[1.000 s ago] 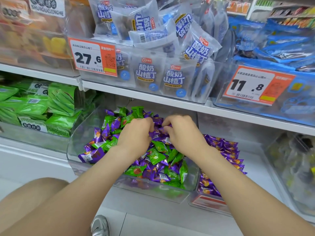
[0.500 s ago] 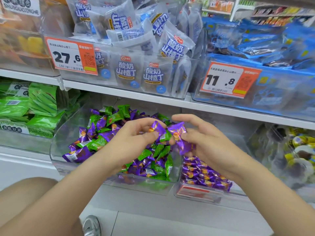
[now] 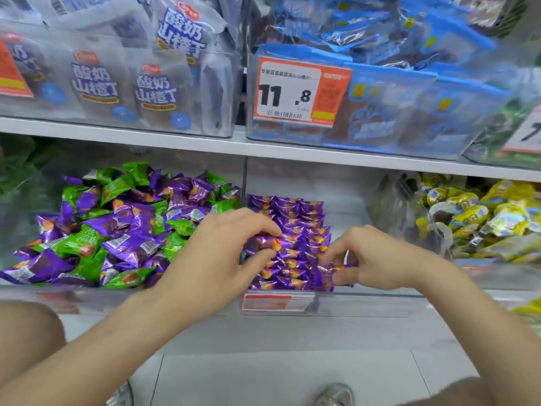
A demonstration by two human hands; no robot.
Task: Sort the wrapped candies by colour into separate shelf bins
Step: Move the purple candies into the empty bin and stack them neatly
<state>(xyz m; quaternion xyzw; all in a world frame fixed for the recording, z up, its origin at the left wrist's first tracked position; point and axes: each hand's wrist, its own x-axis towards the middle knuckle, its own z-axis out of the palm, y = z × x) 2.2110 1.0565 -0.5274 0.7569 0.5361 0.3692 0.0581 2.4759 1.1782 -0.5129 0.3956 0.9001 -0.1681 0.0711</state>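
1. The left grip [image 3: 216,259] is clenched round one purple foil-wrapped candy [image 3: 263,243], pinched between thumb and curled fingers just above the purple rows.
2. The right grip [image 3: 377,262] pinches a second purple wrapped candy [image 3: 329,273] between thumb and fingertips, low at the front of the same bin.
3. Both held candies sit over the middle clear plastic bin [image 3: 357,206], where neat rows of purple candies [image 3: 292,218] fill its left part.
4. Just beside it on the left, a clear plastic bin [image 3: 117,292] holds a loose mixed heap of green and purple wrapped candies [image 3: 117,230].
5. To the right, another clear bin carries yellow-wrapped sweets [image 3: 483,218].
6. A white shelf board [image 3: 263,148] runs above these bins; on it stand clear bins of white pouches with blue characters [image 3: 158,86] and blue packets [image 3: 409,83].
7. An orange-and-white price tag [image 3: 295,92] reads 11.8.
8. Below lie a pale tiled floor [image 3: 278,376] and a grey shoe [image 3: 336,395].
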